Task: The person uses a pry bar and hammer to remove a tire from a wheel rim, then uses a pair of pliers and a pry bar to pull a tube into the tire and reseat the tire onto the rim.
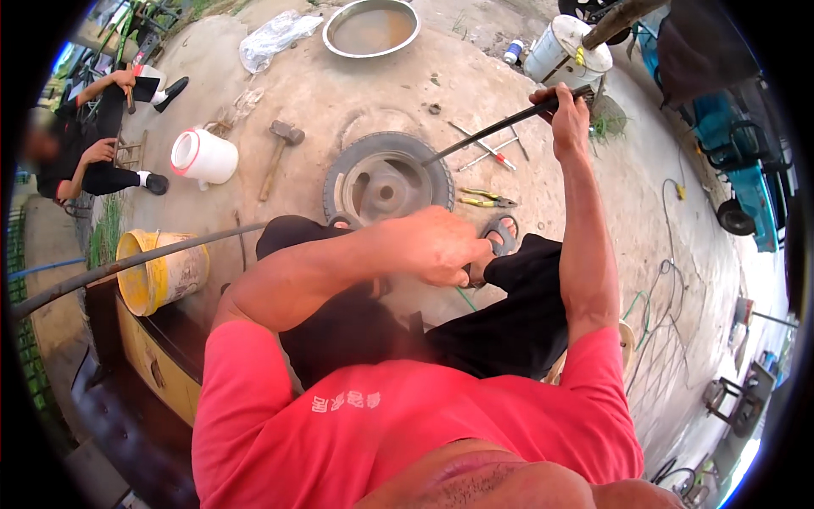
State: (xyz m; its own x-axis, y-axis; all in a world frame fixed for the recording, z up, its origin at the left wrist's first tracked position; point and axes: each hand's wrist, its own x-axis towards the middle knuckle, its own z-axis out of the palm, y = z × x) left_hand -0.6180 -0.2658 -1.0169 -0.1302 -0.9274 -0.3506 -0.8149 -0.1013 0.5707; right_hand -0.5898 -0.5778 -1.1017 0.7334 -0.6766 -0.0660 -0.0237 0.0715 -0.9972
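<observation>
My right hand (566, 123) is raised, closed around a long black bar (492, 127) that slants down to the metal rim of a wheel (394, 170) lying on the ground. The rim sits inside a tyre (343, 165). My left hand (445, 250) is closed low over my legs, just in front of the wheel; what it grips is mostly hidden and I cannot make it out. Right of the tyre lie yellow-handled pliers (485, 198) and a cross-shaped wrench (476, 146). A hammer (287, 134) lies to its left.
A seated person (72, 148) is at left, near a white bucket (203, 157). A yellow bucket (174, 267) and long bar (85, 283) are beside me. A metal basin (371, 51) and white drum (564, 51) stand ahead. Cables (666, 280) lie right, near a teal vehicle (746, 195).
</observation>
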